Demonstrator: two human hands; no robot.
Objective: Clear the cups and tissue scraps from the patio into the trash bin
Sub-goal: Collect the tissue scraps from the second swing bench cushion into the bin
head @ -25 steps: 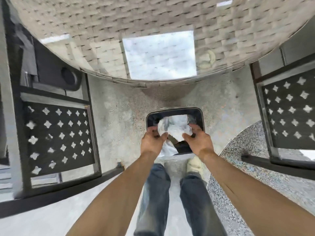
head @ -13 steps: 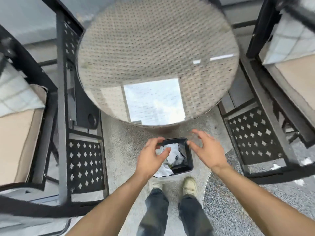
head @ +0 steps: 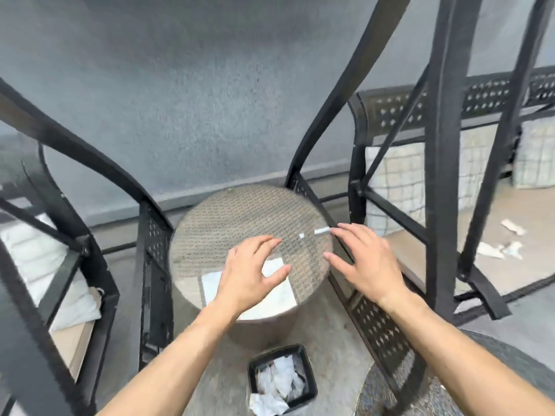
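Note:
A small black trash bin (head: 310, 382) stands on the patio floor at the bottom centre, stuffed with white tissue (head: 279, 384) that spills over its near rim. Both my hands hover above the round wicker table (head: 240, 214), well above the bin. My left hand (head: 249, 274) is empty, fingers spread and loosely bent. My right hand (head: 365, 262) is empty too, fingers stretched out toward the table's right edge. Several white tissue scraps (head: 495, 249) lie on the tan seat cushion of the bench at right. No cup is in view.
Black metal chair frames (head: 441, 175) flank the table on both sides. The left chair (head: 75, 295) holds white cushions. A checked pillow (head: 399, 178) leans on the right bench. A grey wall (head: 195, 85) stands behind. A speckled round surface (head: 510, 385) is at bottom right.
My hands let go of the tissue wad into the bin and rose, opening, to above the table. The view has lifted from the bin toward the wall and right bench.

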